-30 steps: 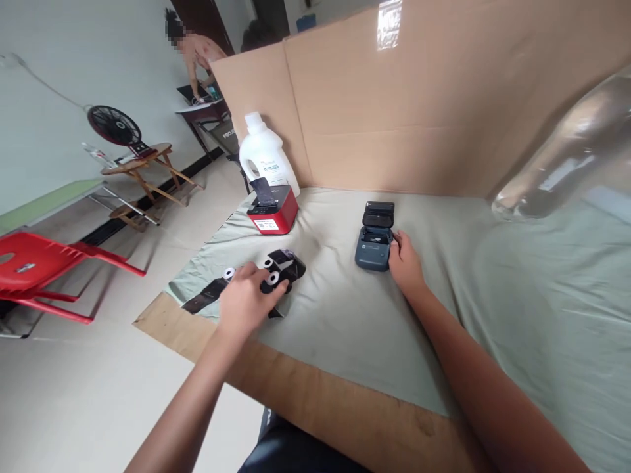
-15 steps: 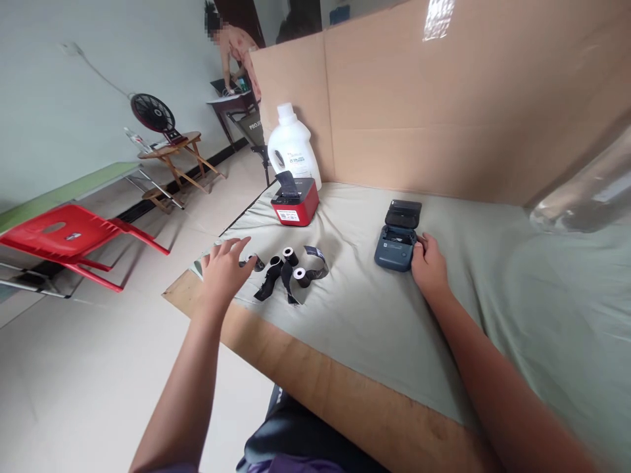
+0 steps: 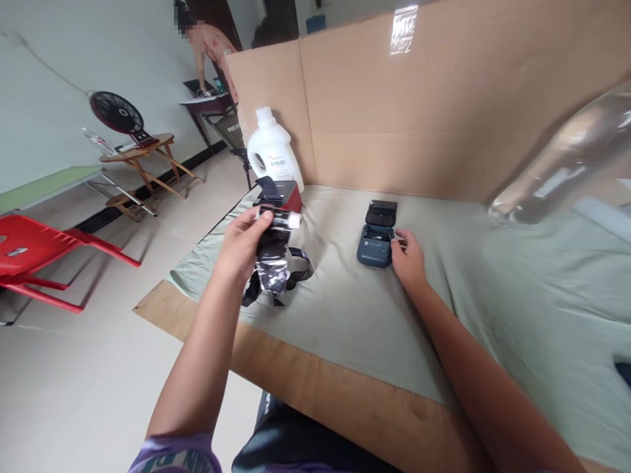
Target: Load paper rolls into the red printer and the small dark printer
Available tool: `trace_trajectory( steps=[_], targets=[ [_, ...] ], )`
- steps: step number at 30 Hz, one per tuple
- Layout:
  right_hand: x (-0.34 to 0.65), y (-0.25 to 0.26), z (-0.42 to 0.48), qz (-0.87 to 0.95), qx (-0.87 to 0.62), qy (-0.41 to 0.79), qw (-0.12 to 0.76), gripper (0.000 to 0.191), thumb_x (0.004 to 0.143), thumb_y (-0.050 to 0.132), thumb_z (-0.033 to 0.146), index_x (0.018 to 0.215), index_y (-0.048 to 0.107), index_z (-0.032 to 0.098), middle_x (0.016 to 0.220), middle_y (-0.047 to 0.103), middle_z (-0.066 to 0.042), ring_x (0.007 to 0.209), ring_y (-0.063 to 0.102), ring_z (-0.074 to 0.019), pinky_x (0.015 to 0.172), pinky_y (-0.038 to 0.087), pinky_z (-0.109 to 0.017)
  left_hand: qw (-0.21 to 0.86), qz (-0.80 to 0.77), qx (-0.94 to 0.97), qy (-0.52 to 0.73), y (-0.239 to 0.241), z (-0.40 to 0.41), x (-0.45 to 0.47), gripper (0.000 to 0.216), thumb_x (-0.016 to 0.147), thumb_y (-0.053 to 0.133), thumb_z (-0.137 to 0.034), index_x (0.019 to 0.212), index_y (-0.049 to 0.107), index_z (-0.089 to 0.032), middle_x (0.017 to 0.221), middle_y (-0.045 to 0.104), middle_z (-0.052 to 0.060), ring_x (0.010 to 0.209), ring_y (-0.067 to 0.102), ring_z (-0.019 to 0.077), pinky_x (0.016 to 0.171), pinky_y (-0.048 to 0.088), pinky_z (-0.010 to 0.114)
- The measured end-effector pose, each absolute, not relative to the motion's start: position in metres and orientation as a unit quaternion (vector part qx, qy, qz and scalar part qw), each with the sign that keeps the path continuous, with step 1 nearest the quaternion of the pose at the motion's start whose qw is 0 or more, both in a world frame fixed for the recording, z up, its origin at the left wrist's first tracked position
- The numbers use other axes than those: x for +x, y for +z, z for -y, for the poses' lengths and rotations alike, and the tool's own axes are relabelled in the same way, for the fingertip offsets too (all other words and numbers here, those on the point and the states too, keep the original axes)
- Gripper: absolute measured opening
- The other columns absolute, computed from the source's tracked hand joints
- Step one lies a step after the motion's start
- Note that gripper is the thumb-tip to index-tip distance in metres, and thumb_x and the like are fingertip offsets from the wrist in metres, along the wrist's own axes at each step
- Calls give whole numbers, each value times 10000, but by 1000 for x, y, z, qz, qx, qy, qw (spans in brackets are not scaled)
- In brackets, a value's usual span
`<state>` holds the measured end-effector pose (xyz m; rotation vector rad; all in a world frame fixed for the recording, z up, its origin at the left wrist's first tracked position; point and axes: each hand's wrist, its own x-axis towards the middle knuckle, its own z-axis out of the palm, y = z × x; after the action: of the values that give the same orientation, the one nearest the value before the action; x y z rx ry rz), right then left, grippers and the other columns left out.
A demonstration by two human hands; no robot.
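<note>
My left hand [image 3: 240,244] is closed on a roll of black label paper [image 3: 279,219], raised above the cloth, its loose shiny strip [image 3: 273,263] hanging down. Behind that strip lie other black strips [image 3: 300,269], partly hidden. My right hand [image 3: 408,261] rests at the right side of a dark blue label printer [image 3: 374,253], fingers bent against its edge. The printer's lid [image 3: 381,213] stands up, exposing the compartment. A red and black box-shaped device [image 3: 294,196] with a black strip out of its top sits beyond my left hand, partly covered by it.
A white jug [image 3: 273,151] stands behind the red device, against a cardboard panel [image 3: 394,125]. Clear plastic wrapping [image 3: 557,164] lies at the right. Off the table's left side are a red chair [image 3: 29,256], a fan [image 3: 117,113] and a person [image 3: 211,46].
My left hand has gone from open above the rolls to holding one roll up with its strip dangling. My right hand stays at the printer. The view has shifted to the right.
</note>
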<state>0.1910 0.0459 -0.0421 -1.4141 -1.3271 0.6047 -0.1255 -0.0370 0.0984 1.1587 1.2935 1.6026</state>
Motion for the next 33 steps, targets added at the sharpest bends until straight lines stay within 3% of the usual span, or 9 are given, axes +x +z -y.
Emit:
trace_trajectory(
  steps=[4,6,10,14,19,25,33],
  targets=[
    [188,0,-29,609,-509,272,544,347,919,492,444,1085,680,204,1165,703,-103,1025,652,-231,924,518,-393,475,-423,469,613,83,6,-41,441,686,845,-449,998,731,-158,843,733,33,746,674,163,716,533,283],
    [185,18,-22,632,-455,329,535,395,961,432,484,1161,660,230,1190,701,-78,1052,650,-215,923,519,-368,505,-401,460,611,64,-7,-4,467,678,848,-441,1026,724,-155,854,737,31,777,675,170,745,525,290],
    [180,29,-16,605,-416,425,530,514,1000,328,540,1430,470,295,1405,591,-42,1273,559,-198,1003,495,-358,538,-373,449,609,29,-17,43,487,685,834,-449,1056,718,-156,870,745,33,815,676,175,778,517,289],
    [178,21,-19,579,-440,449,519,497,984,379,460,1457,427,314,1469,531,-26,1343,500,-187,1103,424,-377,546,-369,452,601,11,-19,53,459,709,814,-441,1051,718,-151,852,739,34,797,666,160,758,512,270],
    [184,18,-26,650,-465,359,483,328,865,538,336,1158,642,229,1199,675,-68,1072,625,-216,953,498,-377,537,-376,442,613,1,-27,48,487,712,814,-430,1088,701,-140,910,736,45,818,662,152,781,514,265],
    [208,20,-52,675,-519,261,455,255,841,555,322,1036,676,208,1029,717,-70,863,639,-204,819,510,-374,528,-432,418,601,-17,-10,50,821,740,799,-369,1448,443,-155,710,656,-31,631,591,109,651,480,234],
    [203,7,-105,697,-572,233,365,160,813,574,226,930,681,205,895,727,-48,821,645,-198,826,506,-380,523,-446,434,583,-36,3,57,657,788,744,-346,1374,498,-181,659,595,-50,639,571,115,671,453,240]
  ],
)
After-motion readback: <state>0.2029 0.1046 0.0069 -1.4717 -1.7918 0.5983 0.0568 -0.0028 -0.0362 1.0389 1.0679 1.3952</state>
